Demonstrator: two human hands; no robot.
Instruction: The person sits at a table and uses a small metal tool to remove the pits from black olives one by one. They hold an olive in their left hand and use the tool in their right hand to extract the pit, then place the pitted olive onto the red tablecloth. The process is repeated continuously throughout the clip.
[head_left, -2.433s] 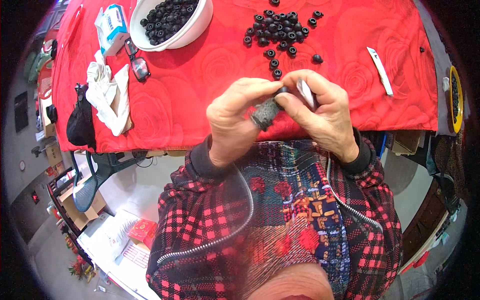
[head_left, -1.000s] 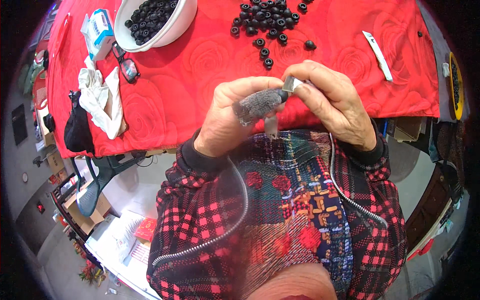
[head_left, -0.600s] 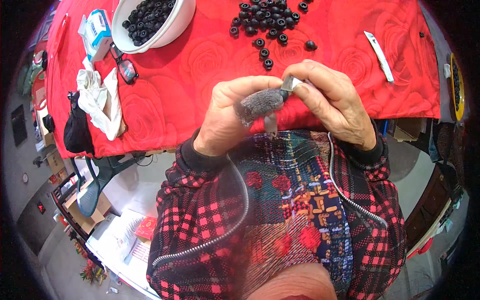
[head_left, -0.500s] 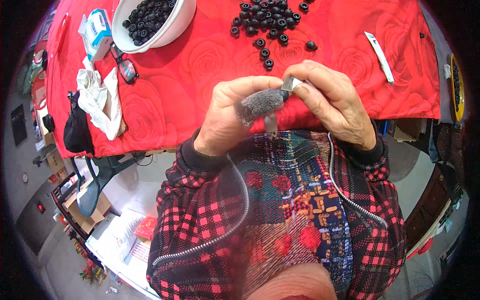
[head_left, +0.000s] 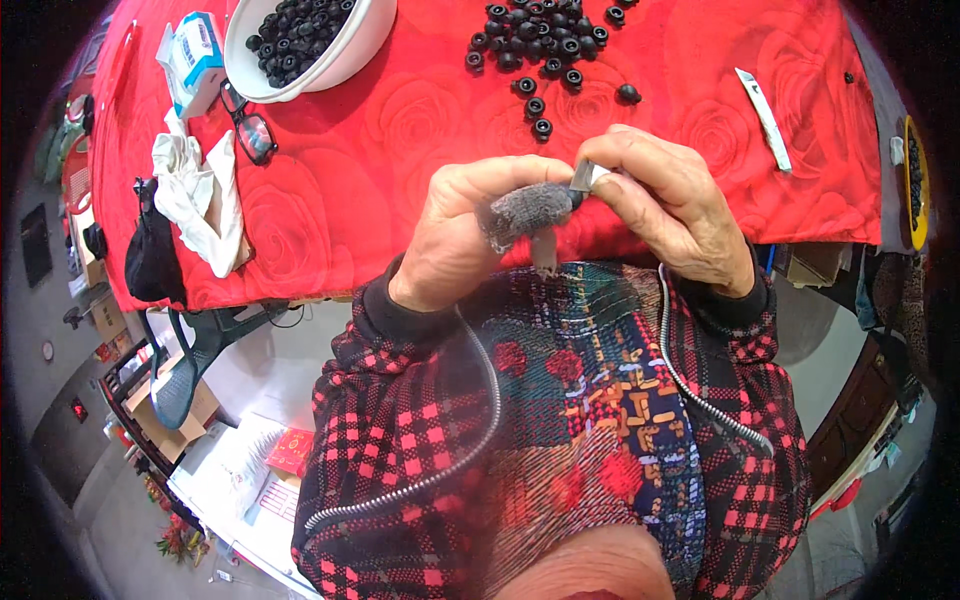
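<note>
Over the near edge of the table, my left hand (head_left: 440, 240) is closed, pinching a small black rubber-like part (head_left: 577, 198). Grey knitted fabric (head_left: 530, 210) covers a finger of that hand. My right hand (head_left: 685, 205) grips a small metal blade (head_left: 583, 176) by its white-wrapped end, and the metal is against or very close to the black part. Its exact contact is too small to make out. Beyond my hands lies a loose pile of round black parts (head_left: 540, 38). More of them fill a white bowl (head_left: 345, 70) at the far left.
A red rose-patterned cloth (head_left: 400, 125) covers the table. On its left are a blue-and-white box (head_left: 197, 60), glasses (head_left: 255, 138), white cloth gloves (head_left: 200, 195) and a black pouch (head_left: 152, 255). A narrow white strip (head_left: 763, 120) lies at right, and a yellow-rimmed container (head_left: 915, 232) stands beyond the edge.
Both hands have shifted very slightly to the right in the picture, the blade still held at the black part. The things on the table look the same.
</note>
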